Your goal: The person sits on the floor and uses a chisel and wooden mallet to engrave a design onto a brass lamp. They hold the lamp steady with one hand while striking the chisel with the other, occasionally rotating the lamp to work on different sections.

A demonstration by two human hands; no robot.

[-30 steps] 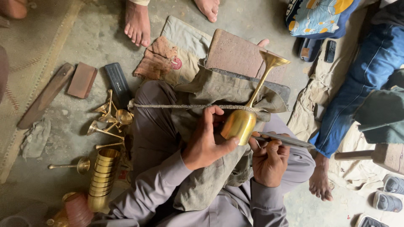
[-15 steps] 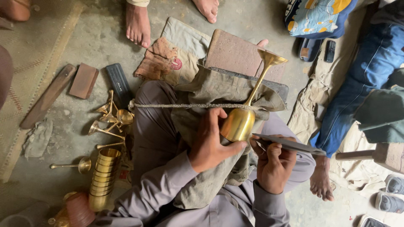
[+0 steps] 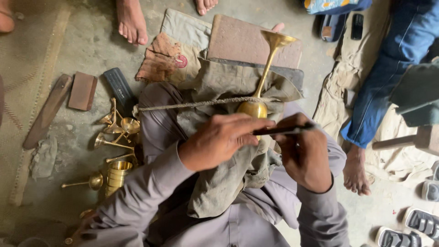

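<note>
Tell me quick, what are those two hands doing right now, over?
Left hand gripping the brass goblet on the lap cloth. Right hand holding a thin dark tool against it. Taut cord crosses the stem; nothing blocking.

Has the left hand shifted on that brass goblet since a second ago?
Yes. The left hand has slid over the brass goblet, covering more of its bowl, nearer the taut rope.
</note>
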